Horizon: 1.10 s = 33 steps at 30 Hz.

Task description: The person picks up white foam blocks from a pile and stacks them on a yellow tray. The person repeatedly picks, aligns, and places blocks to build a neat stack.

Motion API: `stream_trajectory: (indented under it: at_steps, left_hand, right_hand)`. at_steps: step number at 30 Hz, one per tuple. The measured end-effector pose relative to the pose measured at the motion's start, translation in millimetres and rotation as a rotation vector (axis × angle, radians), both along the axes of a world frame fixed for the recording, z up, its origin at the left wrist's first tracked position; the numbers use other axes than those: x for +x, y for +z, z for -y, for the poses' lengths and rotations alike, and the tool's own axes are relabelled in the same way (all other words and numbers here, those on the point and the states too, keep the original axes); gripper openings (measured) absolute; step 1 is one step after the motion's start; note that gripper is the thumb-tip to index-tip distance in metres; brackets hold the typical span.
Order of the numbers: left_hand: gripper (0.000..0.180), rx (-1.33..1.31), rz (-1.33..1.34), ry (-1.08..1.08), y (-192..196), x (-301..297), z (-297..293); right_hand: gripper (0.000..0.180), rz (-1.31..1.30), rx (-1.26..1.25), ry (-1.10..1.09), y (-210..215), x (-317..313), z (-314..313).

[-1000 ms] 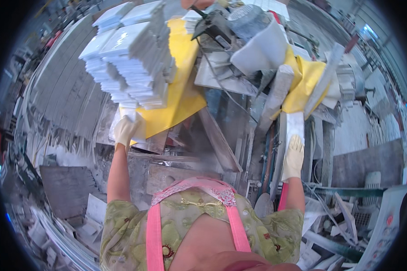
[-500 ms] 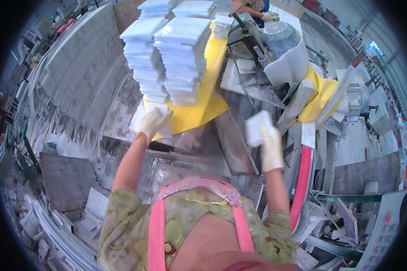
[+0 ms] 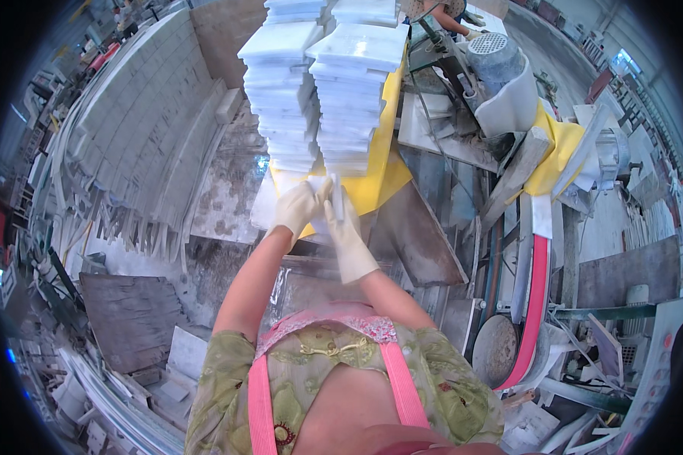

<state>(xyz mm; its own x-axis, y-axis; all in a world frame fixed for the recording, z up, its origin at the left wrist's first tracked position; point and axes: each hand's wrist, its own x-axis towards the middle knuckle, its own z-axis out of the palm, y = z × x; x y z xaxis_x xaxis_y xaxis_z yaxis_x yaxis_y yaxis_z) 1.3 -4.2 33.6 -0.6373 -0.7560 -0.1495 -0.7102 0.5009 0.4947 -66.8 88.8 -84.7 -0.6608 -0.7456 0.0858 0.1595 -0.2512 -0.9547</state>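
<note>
My gloved left hand (image 3: 297,208) is closed at the upper edge of a white stone tile (image 3: 319,183) in front of the stacks. My gloved right hand (image 3: 349,241) grips a second white tile (image 3: 338,199), turned nearly edge-on, right beside the left fingers. Both hands partly hide the tiles, so whether these touch I cannot tell. Just beyond stand two tall, uneven stacks of white tiles, a left stack (image 3: 279,98) and a right stack (image 3: 350,102). A yellow sheet (image 3: 393,182) lies under and beside them.
To the right is a belt machine with a red belt (image 3: 535,303), yellow cloth (image 3: 558,148) and a grey motor (image 3: 495,57). Long stone slabs (image 3: 140,106) are piled at left. A brown board (image 3: 425,235) leans near the stacks. A co-worker's arm (image 3: 448,21) shows at the top.
My right hand has swung left from beside the machine, bringing its tile to my left hand in front of the stacks. The view has shifted slightly, so the stacks sit farther right.
</note>
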Motion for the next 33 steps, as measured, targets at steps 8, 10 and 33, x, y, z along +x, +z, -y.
stream_trajectory:
  at_steps: [8, 10, 33]
  left_hand:
    - [0.092, 0.162, 0.013, 0.251, 3, -15, -17]
    - [0.088, 0.147, -0.048, 0.260, -1, -17, -19]
    - [0.083, 0.065, -0.114, 0.263, -16, -16, -21]
  right_hand:
    - [0.063, -0.018, 0.066, 0.554, 34, -68, -39]
    - [0.056, -0.298, 0.256, 0.415, 39, -87, -34]
    - [0.051, -0.340, 0.196, 0.286, 12, -79, 14]
